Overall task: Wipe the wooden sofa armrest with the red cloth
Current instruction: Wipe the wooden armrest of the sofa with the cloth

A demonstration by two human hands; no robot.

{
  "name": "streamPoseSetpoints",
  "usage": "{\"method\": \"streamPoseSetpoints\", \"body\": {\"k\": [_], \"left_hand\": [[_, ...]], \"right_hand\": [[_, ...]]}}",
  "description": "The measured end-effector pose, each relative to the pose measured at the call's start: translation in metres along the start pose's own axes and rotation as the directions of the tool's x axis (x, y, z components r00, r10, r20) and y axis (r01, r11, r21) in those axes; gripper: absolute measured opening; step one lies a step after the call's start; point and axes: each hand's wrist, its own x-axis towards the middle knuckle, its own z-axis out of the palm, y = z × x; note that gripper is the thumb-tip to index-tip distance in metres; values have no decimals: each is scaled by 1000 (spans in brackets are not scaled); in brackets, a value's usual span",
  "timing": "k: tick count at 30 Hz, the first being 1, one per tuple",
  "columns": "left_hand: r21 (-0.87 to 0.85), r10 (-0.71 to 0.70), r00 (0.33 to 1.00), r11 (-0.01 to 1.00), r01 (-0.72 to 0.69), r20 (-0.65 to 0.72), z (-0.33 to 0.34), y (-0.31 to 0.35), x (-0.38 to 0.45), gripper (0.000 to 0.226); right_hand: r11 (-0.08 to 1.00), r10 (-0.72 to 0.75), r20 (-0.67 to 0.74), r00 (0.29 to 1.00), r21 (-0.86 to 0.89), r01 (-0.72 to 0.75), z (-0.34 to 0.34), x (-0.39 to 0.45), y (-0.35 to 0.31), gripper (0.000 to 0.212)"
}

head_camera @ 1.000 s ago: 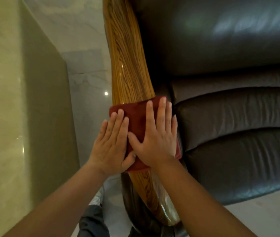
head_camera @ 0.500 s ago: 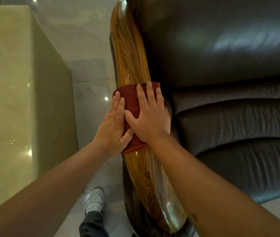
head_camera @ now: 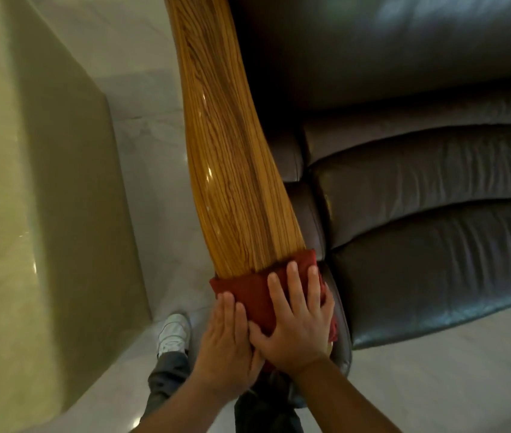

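The glossy wooden sofa armrest [head_camera: 232, 182] runs from the top of the view down toward me, with striped grain. A folded red cloth [head_camera: 249, 293] is draped across its near end. My right hand [head_camera: 297, 326] lies flat on the cloth with fingers spread, pressing it onto the wood. My left hand [head_camera: 226, 348] presses beside it on the cloth's left part, and the two thumbs touch. The near tip of the armrest is hidden under the cloth and my hands.
Dark leather sofa cushions [head_camera: 435, 245] lie right of the armrest. A tall beige marble block [head_camera: 29, 214] stands at the left, across a narrow strip of polished floor [head_camera: 154, 157]. My white shoe [head_camera: 173, 332] and dark trouser leg are just below the armrest's end.
Both hands first pushed the cloth a little away along the armrest, then slid it back toward me to the near end. Much more bare wood shows beyond it.
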Motion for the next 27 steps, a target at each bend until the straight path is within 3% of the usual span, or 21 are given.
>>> {"method": "streamPoseSetpoints", "body": {"k": [5, 8, 11, 18, 22, 27], "left_hand": [[27, -90, 996, 996, 90, -13, 4, 27, -9, 71], [-63, 11, 999, 998, -13, -32, 2, 32, -2, 78], [-77, 46, 997, 996, -51, -61, -5, 25, 16, 78], [-77, 71, 956, 992, -97, -286, -73, -21, 139, 65], [-103, 92, 960, 987, -123, -264, -117, -49, 207, 60], [-174, 5, 979, 984, -41, -202, -145, -63, 252, 62]], "right_hand": [[1000, 5, -16, 1000, 23, -5, 3, -15, 8, 88], [999, 9, 14, 1000, 52, -10, -2, -10, 7, 78], [997, 15, 40, 999, 74, -18, -13, 7, 1, 84], [997, 36, 35, 999, 68, -38, -49, 147, -45, 78], [997, 44, 9, 999, 67, -45, -58, 224, -65, 73], [997, 52, 26, 998, 58, -54, -62, 286, -75, 72]]}}
